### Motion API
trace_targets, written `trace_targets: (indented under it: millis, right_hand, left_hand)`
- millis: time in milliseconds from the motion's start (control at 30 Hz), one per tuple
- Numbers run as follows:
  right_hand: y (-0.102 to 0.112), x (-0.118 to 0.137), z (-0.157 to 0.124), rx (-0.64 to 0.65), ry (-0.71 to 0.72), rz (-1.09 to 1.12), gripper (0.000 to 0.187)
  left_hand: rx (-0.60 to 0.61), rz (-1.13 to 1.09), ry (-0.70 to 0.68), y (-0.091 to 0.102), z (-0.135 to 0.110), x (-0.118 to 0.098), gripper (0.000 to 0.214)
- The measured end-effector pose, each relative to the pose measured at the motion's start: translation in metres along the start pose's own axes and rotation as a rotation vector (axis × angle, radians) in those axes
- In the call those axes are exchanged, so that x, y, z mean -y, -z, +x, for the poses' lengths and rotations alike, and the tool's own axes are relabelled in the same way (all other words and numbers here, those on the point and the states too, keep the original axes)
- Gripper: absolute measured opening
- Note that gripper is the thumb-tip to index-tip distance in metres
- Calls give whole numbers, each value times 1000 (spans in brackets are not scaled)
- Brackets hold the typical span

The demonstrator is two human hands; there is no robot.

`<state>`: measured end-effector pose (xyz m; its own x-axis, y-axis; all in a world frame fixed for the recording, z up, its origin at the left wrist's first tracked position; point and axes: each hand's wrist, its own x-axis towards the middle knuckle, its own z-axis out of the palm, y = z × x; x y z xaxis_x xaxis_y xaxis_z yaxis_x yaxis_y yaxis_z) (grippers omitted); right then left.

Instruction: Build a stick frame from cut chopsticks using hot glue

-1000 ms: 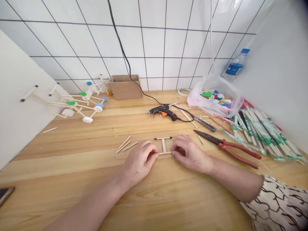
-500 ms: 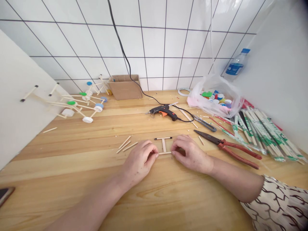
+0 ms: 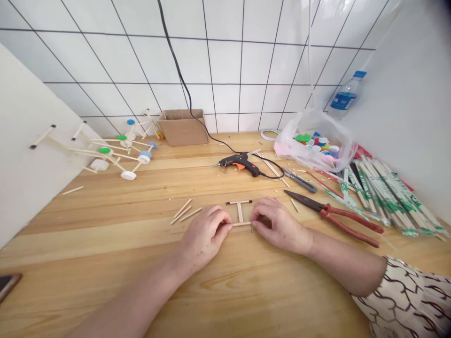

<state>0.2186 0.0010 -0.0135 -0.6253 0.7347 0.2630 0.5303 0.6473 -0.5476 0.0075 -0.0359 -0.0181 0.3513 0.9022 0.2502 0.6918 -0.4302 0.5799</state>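
My left grip (image 3: 205, 236) and right grip (image 3: 279, 225) are both closed, their fingertips pinching opposite ends of the bottom stick (image 3: 241, 224) of a small H-shaped stick frame (image 3: 240, 211). The frame lies flat on the wooden surface (image 3: 105, 211) between my hands. Three loose sticks (image 3: 190, 214) lie just beside my left grip, a glue gun (image 3: 241, 164) sits beyond the frame, and red-handled pliers (image 3: 347, 219) lie near my right grip.
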Motion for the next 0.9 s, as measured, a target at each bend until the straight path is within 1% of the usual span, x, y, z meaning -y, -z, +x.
trace_targets:
  millis: [900]
  right_hand:
    - [0, 0, -1, -3, -1, 8, 12]
  left_hand:
    - [-6, -5, -11, -2, -1, 2, 13]
